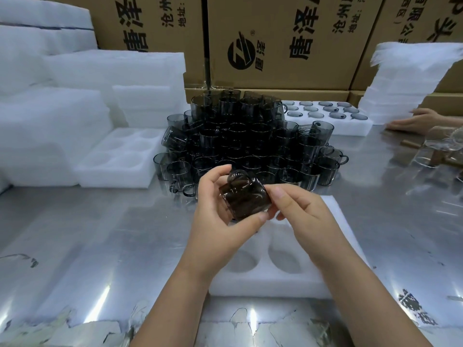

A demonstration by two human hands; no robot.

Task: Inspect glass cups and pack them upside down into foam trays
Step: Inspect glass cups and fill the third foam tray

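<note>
Item: glass cup [241,196], frame centre, above foam tray [275,279].
Left grip: left hand [220,221] curled round cup.
Right grip: right hand [305,214] pinching cup.

A reflective metal table [100,234] was recorded as bearing a heap of dark glass cups [245,141] at centre, a near foam tray [270,284] before it, a left foam tray [120,164], a cup-filled foam tray [350,126] behind right, and stacked foam [50,126] at left.

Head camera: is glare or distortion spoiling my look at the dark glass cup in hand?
Head view: the dark smoked glass cup shows clearly, soft highlights on its handle; glare streaks the shiny metal table near the bottom edge; wide-angle bending tilts the brown cardboard boxes; the white foam stacks look washed out.
</note>
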